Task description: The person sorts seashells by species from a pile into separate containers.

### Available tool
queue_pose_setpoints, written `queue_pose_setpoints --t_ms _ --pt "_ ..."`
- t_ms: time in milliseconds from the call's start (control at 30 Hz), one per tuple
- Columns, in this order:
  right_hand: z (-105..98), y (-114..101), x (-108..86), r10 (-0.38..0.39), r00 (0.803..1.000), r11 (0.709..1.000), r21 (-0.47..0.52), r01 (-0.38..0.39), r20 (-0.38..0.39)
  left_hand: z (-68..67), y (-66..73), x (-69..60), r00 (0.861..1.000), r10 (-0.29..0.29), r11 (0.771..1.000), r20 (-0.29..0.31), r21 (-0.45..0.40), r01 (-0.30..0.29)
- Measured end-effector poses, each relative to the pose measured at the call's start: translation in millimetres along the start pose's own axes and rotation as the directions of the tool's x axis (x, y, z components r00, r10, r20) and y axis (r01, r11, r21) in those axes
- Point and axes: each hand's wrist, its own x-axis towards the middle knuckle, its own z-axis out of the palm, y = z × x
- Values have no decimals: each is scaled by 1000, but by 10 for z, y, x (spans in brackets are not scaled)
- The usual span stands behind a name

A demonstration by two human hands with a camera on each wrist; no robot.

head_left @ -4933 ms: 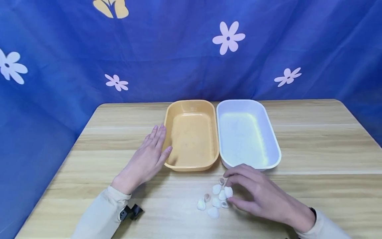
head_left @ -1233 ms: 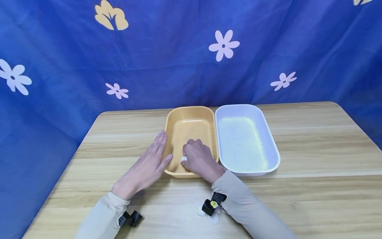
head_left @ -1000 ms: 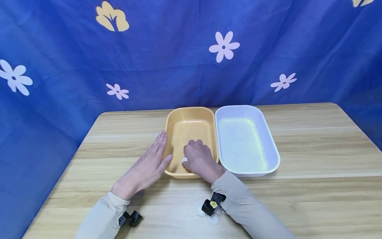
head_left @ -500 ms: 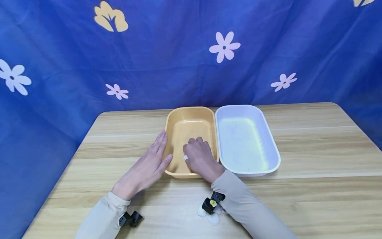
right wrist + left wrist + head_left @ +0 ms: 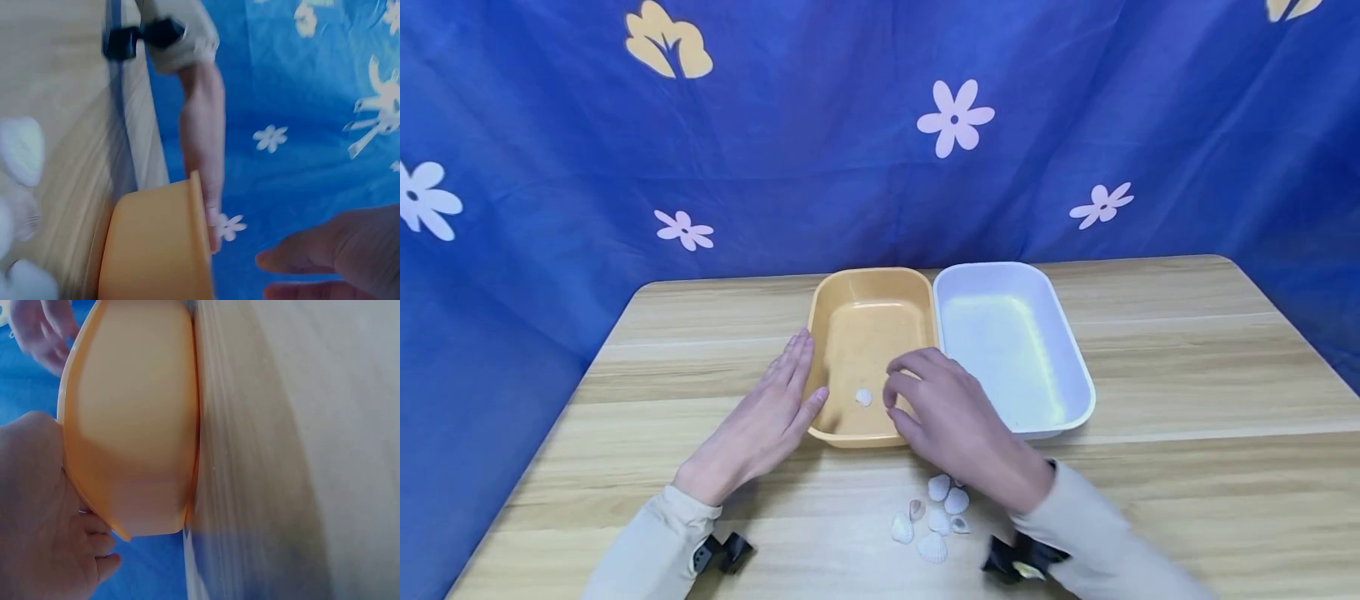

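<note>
One small white seashell (image 5: 863, 397) lies on the floor of the orange tray (image 5: 880, 333), near its front end. My left hand (image 5: 760, 421) rests on the tray's left rim with straight fingers; the left wrist view has its fingers along the rim of the tray wall (image 5: 137, 400). Above the tray's right front edge hovers my right hand (image 5: 958, 417), fingers loosely bent, thumb and fingertips apart with nothing between them. Several white and brownish seashells (image 5: 932, 547) lie in a loose group on the table in front of the trays, one partly hidden by the right hand.
A white tray (image 5: 1000, 333) stands against the right side of the orange one, with no contents visible. Both are on a wood-grain table (image 5: 1187, 358). Behind it hangs a blue cloth (image 5: 820, 142) with flower prints.
Earlier, my right hand picked at the shell group, then held a white shell inside the orange tray. Now it has released that shell and drawn back rightward. The left hand has stayed put.
</note>
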Motion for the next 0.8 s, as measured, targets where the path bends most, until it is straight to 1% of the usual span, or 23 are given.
queue_pose_setpoints --t_ms 100,167,300,433,500,600,700,767,800 --pt "-144 39 -224 -32 998 998 60 36 -58 8 9 -5 1000 -4 1000 -7 -4 3" --pt "-205 81 -360 -40 996 994 98 47 -77 17 13 -7 1000 -8 1000 -11 -7 8" --pt "-252 170 -591 -55 996 985 160 66 -70 35 22 -8 1000 -15 1000 -16 -15 15" --pt "-253 234 -757 -75 996 975 206 83 -43 40 20 -4 1000 -8 1000 -20 -23 7" --pt "-249 261 -829 -78 997 972 222 80 -16 42 14 -4 1000 -4 1000 -19 -29 4" --pt "-239 295 -928 -56 995 972 233 36 81 48 5 -3 1000 -2 999 -21 -38 2" --pt "-203 327 -1009 -28 983 975 223 -14 181 56 -1 -1 1000 -3 999 -28 -40 2" --pt "-171 332 -1045 -14 974 976 216 -36 226 54 0 -1 1000 -3 999 -29 -39 2" --pt "-152 333 -1057 -11 972 975 217 -42 235 52 1 0 1000 -1 999 -31 -38 0"
